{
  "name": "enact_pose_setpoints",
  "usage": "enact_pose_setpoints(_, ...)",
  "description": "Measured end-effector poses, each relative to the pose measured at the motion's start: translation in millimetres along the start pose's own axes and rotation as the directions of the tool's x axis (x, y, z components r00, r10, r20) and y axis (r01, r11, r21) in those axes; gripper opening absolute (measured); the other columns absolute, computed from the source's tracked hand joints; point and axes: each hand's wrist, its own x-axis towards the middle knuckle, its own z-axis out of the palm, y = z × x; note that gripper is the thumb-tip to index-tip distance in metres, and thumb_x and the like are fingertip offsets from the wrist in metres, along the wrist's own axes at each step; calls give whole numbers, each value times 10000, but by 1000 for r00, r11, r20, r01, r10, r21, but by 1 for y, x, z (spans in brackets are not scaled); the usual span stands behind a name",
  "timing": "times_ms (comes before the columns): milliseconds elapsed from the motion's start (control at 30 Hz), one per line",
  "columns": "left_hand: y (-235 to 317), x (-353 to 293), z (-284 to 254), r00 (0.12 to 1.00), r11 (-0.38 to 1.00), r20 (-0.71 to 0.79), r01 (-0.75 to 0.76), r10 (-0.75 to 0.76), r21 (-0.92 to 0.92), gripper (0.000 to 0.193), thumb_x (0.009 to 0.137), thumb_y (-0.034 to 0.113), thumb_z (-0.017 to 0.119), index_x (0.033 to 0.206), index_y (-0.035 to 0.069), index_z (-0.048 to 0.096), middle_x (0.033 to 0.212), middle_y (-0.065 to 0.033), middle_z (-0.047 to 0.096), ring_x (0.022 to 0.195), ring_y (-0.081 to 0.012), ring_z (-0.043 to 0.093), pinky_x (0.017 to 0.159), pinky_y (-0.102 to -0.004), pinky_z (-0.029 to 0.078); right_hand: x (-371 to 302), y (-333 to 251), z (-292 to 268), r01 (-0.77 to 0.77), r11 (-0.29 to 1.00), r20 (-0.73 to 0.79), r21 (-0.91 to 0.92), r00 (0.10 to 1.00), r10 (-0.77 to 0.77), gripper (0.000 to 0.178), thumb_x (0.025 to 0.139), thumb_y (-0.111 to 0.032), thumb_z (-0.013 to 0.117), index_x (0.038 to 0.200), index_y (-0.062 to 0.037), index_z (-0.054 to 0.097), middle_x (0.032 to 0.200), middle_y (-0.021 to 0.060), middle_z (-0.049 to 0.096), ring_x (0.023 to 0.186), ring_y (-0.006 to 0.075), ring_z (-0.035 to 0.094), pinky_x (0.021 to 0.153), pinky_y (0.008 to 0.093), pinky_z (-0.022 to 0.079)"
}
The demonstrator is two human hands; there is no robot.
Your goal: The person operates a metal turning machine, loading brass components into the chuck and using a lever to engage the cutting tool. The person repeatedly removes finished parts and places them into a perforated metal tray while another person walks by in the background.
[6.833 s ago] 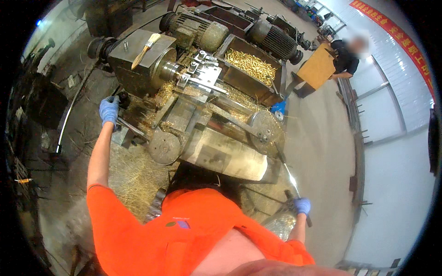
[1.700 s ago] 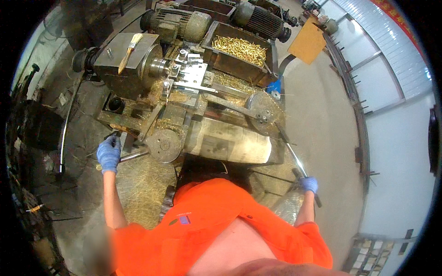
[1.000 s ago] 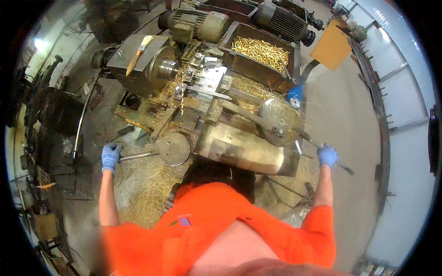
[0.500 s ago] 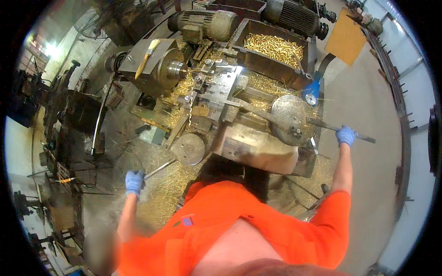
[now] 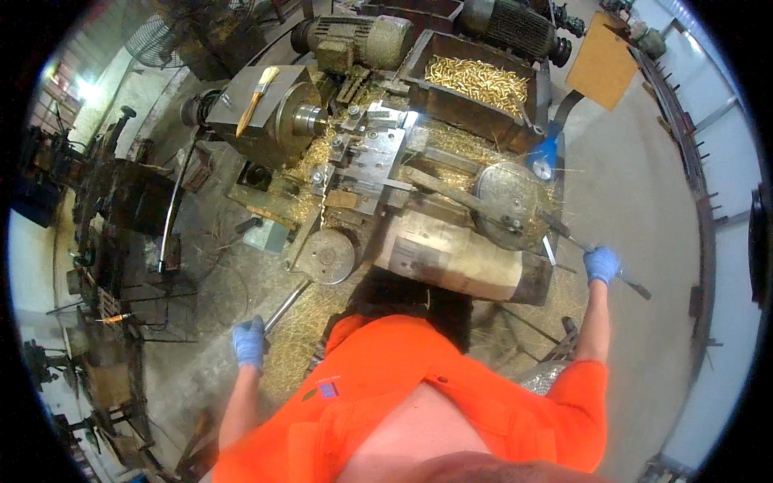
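Note:
My left hand [image 5: 249,344], in a blue glove, is wrapped around the end of a metal lever [image 5: 287,307]. That lever runs up to a round metal disc [image 5: 330,256] at the front left of a small lathe. On the other side, my right hand [image 5: 601,265], gloved alike, grips a long dark lever bar [image 5: 570,232] whose far end sticks out past the fingers. This bar reaches a larger disc [image 5: 503,217]. Between the discs and the spindle [image 5: 308,121] lies a metal tool slide [image 5: 374,157], with a curled brass chip hanging near its left edge.
Behind the slide stands a metal bin [image 5: 475,118] holding many small brass pieces. A paintbrush [image 5: 256,103] lies on the headstock [image 5: 262,90]. Motors [image 5: 354,42] sit at the back. Brass chips cover the machine bed and floor; a brown sheet [image 5: 447,256] drapes the front.
My right hand and its lever have swung down toward me. The left hand and lever have come nearer and slightly right. The tool slide sits a little farther left.

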Motion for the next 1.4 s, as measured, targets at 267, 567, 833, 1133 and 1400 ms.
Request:
enact_pose_setpoints(267, 25, 30, -16, 865, 708, 190, -492, 465, 506, 292, 812, 286, 559, 769, 2, 613, 484, -115, 539, 441, -178, 541, 476, -324, 420, -70, 7, 3, -39, 999, 44, 2, 998, 39, 354, 726, -425, 561, 752, -94, 683, 779, 158, 644, 751, 319, 632, 679, 405, 493)
enact_pose_setpoints(567, 233, -10, 44, 39, -63, 248, -919, 968, 389, 399, 730, 200, 631, 1115, 120, 560, 653, -112, 570, 588, -290, 561, 536, -381, 437, -96, -3, -14, -85, 996, 135, 1, 987, 84, 393, 705, -443, 568, 817, -83, 680, 855, 163, 643, 817, 321, 626, 722, 400, 492)
enact_pose_setpoints(833, 256, 18, 40, -15, 56, -269, -966, 963, 254, 172, 759, 163, 628, 907, 77, 632, 674, -115, 599, 567, -240, 585, 512, -348, 434, -99, -5, -16, -123, 990, 97, 69, 989, 116, 430, 697, -468, 577, 809, -66, 680, 859, 183, 634, 816, 332, 622, 726, 397, 490)
enact_pose_setpoints(1133, 10, 162, 46, 889, 770, 164, -453, 428, 449, 254, 758, 286, 589, 864, 66, 662, 801, -199, 623, 730, -332, 623, 669, -379, 479, -100, -5, -10, -114, 991, 71, 67, 991, 109, 431, 690, -463, 584, 791, -56, 681, 835, 194, 632, 792, 343, 625, 697, 409, 493)
enact_pose_setpoints(1400, 23, 113, 17, 768, 503, 603, -616, 213, 607, 264, 739, 276, 558, 867, 69, 661, 808, -152, 644, 735, -286, 625, 691, -362, 477, -94, 19, 20, -86, 982, 38, 169, 996, 81, 407, 660, -457, 606, 818, -89, 676, 819, 189, 634, 777, 354, 618, 694, 419, 486)
